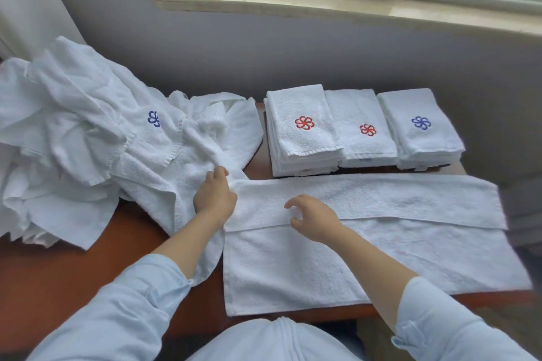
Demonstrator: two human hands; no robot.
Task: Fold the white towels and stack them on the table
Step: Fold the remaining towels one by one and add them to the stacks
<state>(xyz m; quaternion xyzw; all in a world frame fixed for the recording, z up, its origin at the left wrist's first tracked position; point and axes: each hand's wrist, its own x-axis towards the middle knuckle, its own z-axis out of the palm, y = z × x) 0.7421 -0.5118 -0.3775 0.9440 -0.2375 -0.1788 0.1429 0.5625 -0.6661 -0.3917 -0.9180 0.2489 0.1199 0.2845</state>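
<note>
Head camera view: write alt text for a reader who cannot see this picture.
A person's left hand grips the left end of a partly folded white towel on a wooden table, the right hand at its fold edge. Three folded stacks sit behind; unfolded towels are heaped left.

No lettering or numbers legible to me, only embroidered pinwheel emblems: red on the left folded towel stack, red on the middle stack, blue on the right stack, blue on a crumpled towel; edge tags unreadable.
</note>
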